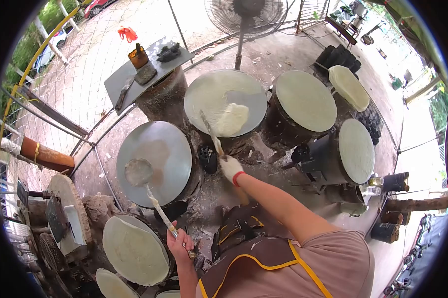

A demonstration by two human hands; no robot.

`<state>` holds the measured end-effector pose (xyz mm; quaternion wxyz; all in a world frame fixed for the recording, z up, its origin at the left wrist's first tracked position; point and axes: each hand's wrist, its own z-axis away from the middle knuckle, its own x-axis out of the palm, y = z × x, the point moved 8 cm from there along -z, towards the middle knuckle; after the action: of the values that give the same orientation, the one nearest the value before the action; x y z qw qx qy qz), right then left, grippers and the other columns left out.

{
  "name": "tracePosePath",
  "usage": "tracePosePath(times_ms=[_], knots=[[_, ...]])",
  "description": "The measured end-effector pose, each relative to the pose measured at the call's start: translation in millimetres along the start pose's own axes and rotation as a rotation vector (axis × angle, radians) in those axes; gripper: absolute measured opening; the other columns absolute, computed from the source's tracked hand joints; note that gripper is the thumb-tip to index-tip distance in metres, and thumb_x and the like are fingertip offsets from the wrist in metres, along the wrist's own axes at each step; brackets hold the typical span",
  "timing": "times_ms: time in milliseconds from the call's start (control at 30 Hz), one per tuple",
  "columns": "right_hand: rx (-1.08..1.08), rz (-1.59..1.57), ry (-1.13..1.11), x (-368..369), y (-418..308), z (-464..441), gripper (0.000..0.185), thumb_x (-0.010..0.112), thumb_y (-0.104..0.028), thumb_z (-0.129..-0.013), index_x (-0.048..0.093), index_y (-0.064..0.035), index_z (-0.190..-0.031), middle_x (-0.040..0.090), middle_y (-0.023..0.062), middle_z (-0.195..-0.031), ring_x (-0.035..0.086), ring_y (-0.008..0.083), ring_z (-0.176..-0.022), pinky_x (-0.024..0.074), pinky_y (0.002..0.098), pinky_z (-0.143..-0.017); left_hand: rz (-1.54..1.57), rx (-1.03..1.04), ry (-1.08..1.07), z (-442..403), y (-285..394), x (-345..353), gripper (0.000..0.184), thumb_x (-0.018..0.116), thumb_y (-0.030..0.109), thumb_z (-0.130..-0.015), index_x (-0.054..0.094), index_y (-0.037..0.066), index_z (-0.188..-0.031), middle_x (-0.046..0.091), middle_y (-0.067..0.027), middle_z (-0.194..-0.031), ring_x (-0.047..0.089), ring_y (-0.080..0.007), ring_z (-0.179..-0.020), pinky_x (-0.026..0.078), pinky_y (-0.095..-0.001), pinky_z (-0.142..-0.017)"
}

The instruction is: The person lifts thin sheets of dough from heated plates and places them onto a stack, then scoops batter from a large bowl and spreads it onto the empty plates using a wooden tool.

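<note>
My left hand is closed round the handle of a long-handled round paddle. Its disc is over the grey griddle at left; whether it touches is unclear. A pale glove and a red wristband cover my right hand, which grips a batter-smeared wooden stick. The stick's far end rests on or just above the middle griddle. Pale batter coats most of that griddle, with a thicker lump near the centre and a bare grey patch at upper right.
Round flatbreads lie on the right-hand griddle, the far-right drum and the lower-left griddle. A long flatbread stack stands behind. A knife lies on the side table. The fan stands at the back.
</note>
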<state>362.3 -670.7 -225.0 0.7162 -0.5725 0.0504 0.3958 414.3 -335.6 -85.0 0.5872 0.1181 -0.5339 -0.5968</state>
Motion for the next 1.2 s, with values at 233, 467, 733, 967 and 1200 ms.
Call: tracePosePath(times_ms=[233, 467, 733, 967, 1200], knots=[[-0.027, -0.175, -0.055, -23.3, 24.8, -24.4, 0.038, 0.045, -0.036, -0.088, 0.060, -0.0016, -0.098, 0.061, 0.0261, -0.088, 0.057, 0.0426, -0.090, 0.0450, 0.0464, -0.078, 0.006, -0.013, -0.068, 5.4, -27.3, 37.5, 0.023, 0.046, 0.004, -0.089, 0.044, 0.003, -0.111, 0.036, -0.0001, -0.060, 0.032, -0.0049, -0.035, 0.033, -0.0204, -0.033], [-0.123, 0.022, -0.142, -120.8, 62.3, -59.9, 0.038, 0.045, -0.034, -0.089, 0.058, -0.0017, -0.103, 0.061, 0.0255, -0.093, 0.058, 0.0417, -0.092, 0.0451, 0.0474, -0.079, 0.105, -0.035, -0.111, 7.9, -67.5, 111.2, 0.022, 0.048, 0.008, -0.089, 0.045, 0.004, -0.111, 0.038, -0.0009, -0.064, 0.035, -0.0057, -0.039, 0.035, -0.0211, -0.036], [-0.286, 0.308, -0.331, -184.4, 64.0, -103.2, 0.032, 0.043, -0.029, -0.090, 0.055, -0.0016, -0.103, 0.061, 0.0267, -0.092, 0.058, 0.0414, -0.090, 0.0444, 0.0499, -0.079, 0.234, -0.069, -0.189, 7.8, -118.7, 220.4, 0.025, 0.055, 0.010, -0.087, 0.046, 0.006, -0.110, 0.043, -0.0030, -0.071, 0.040, -0.0089, -0.047, 0.037, -0.0219, -0.041], [-0.685, 0.408, -0.543, -158.6, 72.1, -114.7, 0.031, 0.046, -0.029, -0.089, 0.056, -0.0021, -0.101, 0.062, 0.0250, -0.091, 0.059, 0.0402, -0.089, 0.0461, 0.0481, -0.077, 0.194, -0.068, -0.142, 2.7, -131.7, 259.8, 0.026, 0.059, 0.009, -0.084, 0.046, 0.003, -0.106, 0.047, -0.0058, -0.084, 0.045, -0.0111, -0.056, 0.039, -0.0222, -0.043], [-0.256, 0.309, -0.176, -229.9, 86.7, -159.1, 0.035, 0.047, -0.032, -0.088, 0.054, -0.0075, -0.112, 0.062, 0.0242, -0.090, 0.060, 0.0406, -0.086, 0.0465, 0.0484, -0.075, 0.205, -0.092, -0.160, -13.1, -131.7, 260.7, 0.023, 0.055, 0.003, -0.083, 0.046, 0.001, -0.105, 0.048, -0.0077, -0.087, 0.045, -0.0116, -0.056, 0.039, -0.0224, -0.042]])
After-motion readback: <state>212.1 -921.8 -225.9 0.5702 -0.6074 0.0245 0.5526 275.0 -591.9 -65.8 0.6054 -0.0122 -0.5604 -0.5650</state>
